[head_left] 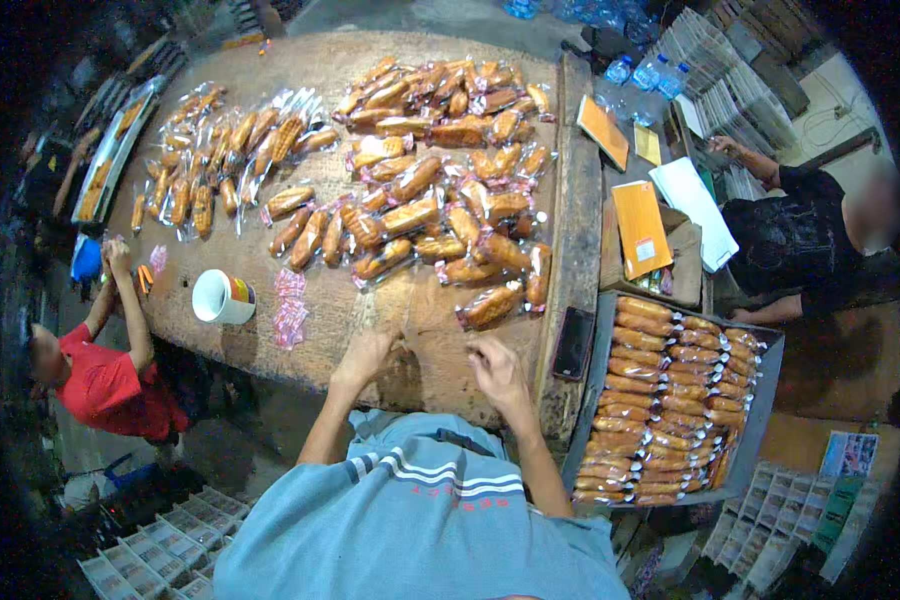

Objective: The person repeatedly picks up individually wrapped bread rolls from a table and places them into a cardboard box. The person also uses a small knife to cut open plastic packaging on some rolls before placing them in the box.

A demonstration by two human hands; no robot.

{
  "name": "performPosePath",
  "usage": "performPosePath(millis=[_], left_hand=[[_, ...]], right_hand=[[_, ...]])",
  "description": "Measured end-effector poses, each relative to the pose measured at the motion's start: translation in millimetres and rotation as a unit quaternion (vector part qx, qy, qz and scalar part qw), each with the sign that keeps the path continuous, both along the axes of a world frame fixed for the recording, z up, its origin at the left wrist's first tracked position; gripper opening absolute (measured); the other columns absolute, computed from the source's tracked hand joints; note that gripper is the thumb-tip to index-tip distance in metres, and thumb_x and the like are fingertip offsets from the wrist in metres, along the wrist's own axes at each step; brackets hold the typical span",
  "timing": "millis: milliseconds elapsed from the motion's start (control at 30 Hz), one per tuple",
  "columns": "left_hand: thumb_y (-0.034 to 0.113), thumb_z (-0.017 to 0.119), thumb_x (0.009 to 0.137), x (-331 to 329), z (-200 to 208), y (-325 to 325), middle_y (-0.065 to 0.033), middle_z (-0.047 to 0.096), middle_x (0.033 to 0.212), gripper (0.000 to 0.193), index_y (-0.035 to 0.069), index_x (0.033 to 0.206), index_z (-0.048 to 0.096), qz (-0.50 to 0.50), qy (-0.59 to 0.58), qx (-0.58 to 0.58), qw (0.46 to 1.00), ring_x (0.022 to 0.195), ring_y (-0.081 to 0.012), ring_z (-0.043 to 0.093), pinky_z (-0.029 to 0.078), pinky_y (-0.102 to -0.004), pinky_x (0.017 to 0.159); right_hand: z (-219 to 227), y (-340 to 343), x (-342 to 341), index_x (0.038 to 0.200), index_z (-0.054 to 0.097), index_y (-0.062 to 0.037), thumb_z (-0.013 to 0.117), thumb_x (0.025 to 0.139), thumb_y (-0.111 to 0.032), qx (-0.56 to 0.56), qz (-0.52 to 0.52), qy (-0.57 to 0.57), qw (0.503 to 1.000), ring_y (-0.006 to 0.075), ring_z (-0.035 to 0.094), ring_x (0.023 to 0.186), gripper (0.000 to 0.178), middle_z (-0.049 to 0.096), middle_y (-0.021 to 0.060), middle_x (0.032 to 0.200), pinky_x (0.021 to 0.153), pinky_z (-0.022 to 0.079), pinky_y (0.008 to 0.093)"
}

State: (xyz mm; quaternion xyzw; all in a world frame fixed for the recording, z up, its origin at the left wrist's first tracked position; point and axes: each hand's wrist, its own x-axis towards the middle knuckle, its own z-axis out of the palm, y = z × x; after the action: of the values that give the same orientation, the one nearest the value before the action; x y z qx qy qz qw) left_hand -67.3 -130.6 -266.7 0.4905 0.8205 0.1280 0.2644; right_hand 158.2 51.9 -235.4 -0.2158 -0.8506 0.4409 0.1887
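Note:
Over the near edge of the wooden table, my left hand (368,357) has its fingers drawn together. My right hand (500,370), a short way to its right, is curled with its fingertips pressed in. Whatever either hand may pinch is too small or hidden to make out. Just beyond them lies a large spread of long brown bread rolls (410,215) in clear plastic wrappers. One wrapped roll (492,304) rests nearest my right hand. Left of my left hand are small pink-and-white printed slips (290,308) and a white tub (222,297).
A grey crate (587,420) of stacked wrapped rolls stands at the right, below a dark phone (573,342) on the table's edge. Further wrapped rolls (200,195) lie far left. A person in red (110,385) is at left; another in black (795,220) sits at right beside a cardboard box (682,262).

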Motion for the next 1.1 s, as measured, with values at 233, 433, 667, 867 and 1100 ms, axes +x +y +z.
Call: performPosePath(millis=[233, 433, 667, 867, 1100], left_hand=[[0.023, 0.068, 0.096, -48.9, -31.7, -7.1, -0.0250, 0.073, 0.114, 0.036, 0.006, 0.126, 0.069, -0.047, -0.104, 0.099, 0.989, 0.107, -0.0446, 0.070, 0.056, -0.0534, 0.090], [0.028, 0.071, 0.097, -33.1, -46.8, -0.4, -0.0295, 0.065, 0.135, 0.065, 0.001, 0.151, 0.047, -0.015, -0.278, 0.104, 0.955, 0.124, -0.0439, 0.065, 0.052, -0.0502, 0.106], [0.026, 0.067, 0.097, -25.5, -46.1, -1.9, -0.0145, 0.070, 0.122, 0.056, 0.002, 0.146, 0.054, 0.259, -0.417, 0.165, 0.856, 0.111, -0.0251, 0.067, 0.053, -0.0411, 0.098], [0.023, 0.062, 0.097, -39.3, -64.0, -18.5, -0.0122, 0.068, 0.113, 0.045, 0.000, 0.136, 0.059, 0.376, -0.501, 0.079, 0.775, 0.101, -0.0238, 0.067, 0.054, -0.0394, 0.090], [0.024, 0.057, 0.101, -18.6, -70.2, -21.5, -0.0208, 0.066, 0.122, 0.046, -0.001, 0.139, 0.055, 0.393, -0.231, 0.191, 0.869, 0.114, -0.0348, 0.064, 0.051, -0.0428, 0.102]], right_hand=[[-75.7, 28.8, -50.2, 0.143, 0.060, -0.0101, 0.071, 0.084, -0.001, 0.254, -0.115, -0.202, 0.939, 0.0410, 0.053, 0.125, 0.061, 0.054, 0.0142, 0.148, 0.106, 0.047, 0.0491], [-59.5, 1.9, -93.4, 0.130, 0.064, -0.0105, 0.079, 0.088, -0.022, 0.187, -0.114, -0.162, 0.962, 0.0377, 0.063, 0.117, 0.046, 0.068, 0.0152, 0.127, 0.101, 0.050, 0.0489], [-63.8, -12.9, -136.0, 0.115, 0.068, -0.0028, 0.063, 0.103, -0.023, 0.056, -0.071, -0.032, 0.995, 0.0422, 0.070, 0.086, 0.024, 0.074, 0.0185, 0.093, 0.079, 0.056, 0.0483], [-67.0, 66.9, -124.3, 0.144, 0.058, -0.0162, 0.074, 0.083, -0.009, 0.300, -0.080, -0.207, 0.928, 0.0329, 0.053, 0.112, 0.064, 0.061, 0.0051, 0.136, 0.099, 0.044, 0.0518], [-89.2, -23.5, -140.2, 0.123, 0.061, -0.0031, 0.076, 0.097, -0.018, -0.237, -0.062, -0.081, 0.966, 0.0168, 0.068, 0.082, 0.034, 0.070, 0.0082, 0.100, 0.072, 0.054, 0.0327]])
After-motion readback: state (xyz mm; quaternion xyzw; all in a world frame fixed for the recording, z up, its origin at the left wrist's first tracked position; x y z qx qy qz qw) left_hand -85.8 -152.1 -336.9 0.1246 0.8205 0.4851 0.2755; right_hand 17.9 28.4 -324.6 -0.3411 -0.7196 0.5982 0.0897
